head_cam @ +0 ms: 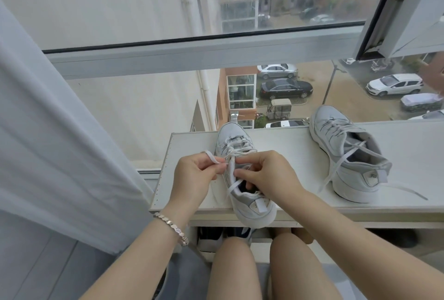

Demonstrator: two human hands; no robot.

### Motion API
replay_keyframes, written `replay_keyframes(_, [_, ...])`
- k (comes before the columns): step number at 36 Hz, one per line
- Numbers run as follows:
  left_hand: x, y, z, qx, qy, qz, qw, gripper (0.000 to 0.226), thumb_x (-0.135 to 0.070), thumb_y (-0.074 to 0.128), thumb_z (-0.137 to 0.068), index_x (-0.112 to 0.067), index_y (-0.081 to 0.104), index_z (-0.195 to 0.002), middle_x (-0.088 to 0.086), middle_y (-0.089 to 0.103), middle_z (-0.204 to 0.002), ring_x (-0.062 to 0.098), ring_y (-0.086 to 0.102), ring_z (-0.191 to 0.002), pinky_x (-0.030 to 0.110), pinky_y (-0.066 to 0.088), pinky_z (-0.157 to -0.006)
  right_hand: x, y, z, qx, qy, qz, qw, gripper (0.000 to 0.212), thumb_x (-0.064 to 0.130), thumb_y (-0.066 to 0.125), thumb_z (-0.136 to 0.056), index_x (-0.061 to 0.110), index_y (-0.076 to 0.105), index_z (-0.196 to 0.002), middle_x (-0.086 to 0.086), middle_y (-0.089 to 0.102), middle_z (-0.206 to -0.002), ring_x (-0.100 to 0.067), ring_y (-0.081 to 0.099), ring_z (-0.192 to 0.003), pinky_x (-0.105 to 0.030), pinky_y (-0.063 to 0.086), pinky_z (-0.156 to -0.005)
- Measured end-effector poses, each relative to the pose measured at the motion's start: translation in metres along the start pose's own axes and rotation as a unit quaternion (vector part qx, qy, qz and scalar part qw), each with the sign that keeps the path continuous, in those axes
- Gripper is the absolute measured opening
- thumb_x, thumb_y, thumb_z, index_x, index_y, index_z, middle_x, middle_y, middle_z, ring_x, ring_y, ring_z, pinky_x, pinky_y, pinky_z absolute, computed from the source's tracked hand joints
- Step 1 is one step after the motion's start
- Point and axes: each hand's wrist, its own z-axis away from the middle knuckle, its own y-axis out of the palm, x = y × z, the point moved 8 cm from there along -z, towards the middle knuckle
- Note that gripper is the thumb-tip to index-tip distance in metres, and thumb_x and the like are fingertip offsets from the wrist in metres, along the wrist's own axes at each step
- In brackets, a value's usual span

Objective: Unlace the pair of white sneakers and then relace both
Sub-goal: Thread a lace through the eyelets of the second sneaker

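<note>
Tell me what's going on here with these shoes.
A person sits at a white shelf, working on the near sneaker, whose heel hangs over the shelf's front edge. The left hand pinches a loose lace end, and the right hand grips the shoe by its top eyelets. The lower eyelets are laced. The second sneaker lies untouched to the right, its laces loose and trailing on the shelf.

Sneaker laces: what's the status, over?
Left hand pinches the lace; right hand pinches near sneaker at eyelets. Other sneaker untouched, laces loose. Nothing blocks the hands.
</note>
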Motion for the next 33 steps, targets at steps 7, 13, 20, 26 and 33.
replay_keyframes(7, [-0.010, 0.005, -0.008, 0.045, 0.035, -0.084, 0.995, 0.031, 0.002, 0.070, -0.076, -0.025, 0.066, -0.060, -0.022, 0.064, -0.058, -0.009, 0.055, -0.056, 0.006, 0.041, -0.052, 0.001, 0.000, 0.001, 0.004, -0.003, 0.037, 0.999, 0.019, 0.031, 0.069, -0.082, 0.035, 0.070, -0.101, 0.011, 0.058, -0.049, 0.000, 0.050, -0.047, -0.024, 0.043, -0.058])
replay_keyframes(13, [-0.024, 0.016, -0.006, 0.067, 0.106, -0.170, 0.977, 0.032, 0.004, 0.066, -0.077, -0.024, 0.062, -0.061, -0.014, 0.062, -0.072, -0.012, 0.056, -0.070, 0.000, 0.037, -0.064, 0.005, 0.000, 0.000, 0.007, -0.015, 0.095, 0.995, 0.008, 0.033, 0.065, -0.084, 0.033, 0.072, -0.088, 0.009, 0.053, -0.051, -0.007, 0.049, -0.056, -0.026, 0.042, -0.058])
replay_keyframes(20, [-0.016, 0.011, 0.000, 0.034, 0.065, -0.080, 0.994, 0.035, 0.005, 0.066, -0.078, -0.028, 0.069, -0.067, -0.002, 0.063, -0.085, 0.001, 0.061, -0.077, 0.013, 0.050, -0.063, 0.005, 0.001, 0.001, 0.004, -0.017, 0.106, 0.994, 0.010, 0.034, 0.064, -0.084, 0.032, 0.073, -0.089, 0.008, 0.055, -0.055, -0.009, 0.052, -0.062, -0.025, 0.040, -0.058])
replay_keyframes(26, [-0.015, 0.019, 0.014, 0.045, 0.041, -0.025, 0.998, 0.030, -0.002, 0.065, -0.082, -0.029, 0.072, -0.072, -0.011, 0.070, -0.083, 0.003, 0.065, -0.082, 0.015, 0.051, -0.072, 0.007, 0.001, -0.001, 0.001, -0.011, 0.094, 0.995, 0.012, 0.030, 0.060, -0.087, 0.030, 0.072, -0.091, 0.009, 0.056, -0.052, -0.006, 0.050, -0.054, -0.023, 0.040, -0.054])
replay_keyframes(33, [-0.004, 0.016, 0.013, -0.004, 0.016, -0.031, 0.999, 0.016, -0.004, 0.070, -0.079, -0.013, 0.060, -0.070, -0.009, 0.069, -0.090, 0.012, 0.064, -0.076, 0.014, 0.051, -0.066, 0.012, 0.003, -0.002, -0.017, 0.009, 0.125, 0.992, 0.015, 0.029, 0.055, -0.088, 0.029, 0.069, -0.083, 0.005, 0.064, -0.059, -0.004, 0.052, -0.052, -0.021, 0.037, -0.049])
